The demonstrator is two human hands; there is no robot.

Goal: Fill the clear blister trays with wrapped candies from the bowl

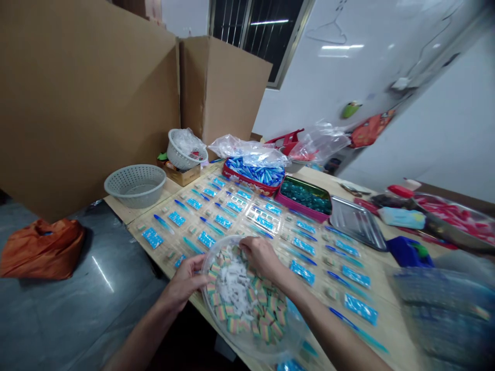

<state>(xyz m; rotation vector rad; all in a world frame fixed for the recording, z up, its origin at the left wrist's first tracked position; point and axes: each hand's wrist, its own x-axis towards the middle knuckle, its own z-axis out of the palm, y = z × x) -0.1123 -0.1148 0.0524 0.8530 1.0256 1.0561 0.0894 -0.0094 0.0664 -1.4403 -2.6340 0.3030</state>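
Lower centre: left hand [187,281] clamps translucent bowl [266,353] at rim, thumb inside. Right hand [263,256] curls over striped pieces [266,328] — cannot tell whether fingertips pinch any

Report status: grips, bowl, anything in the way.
Left grip on bowl rim. Right grip inside bowl, hold unclear. Striped pieces, white pieces inside. Right forearm crosses view of table.

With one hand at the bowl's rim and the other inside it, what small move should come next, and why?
Probably pinch a striped piece with the right hand and lift it: that hand is inside the bowl beside such pieces, while the left hand holds the rim.
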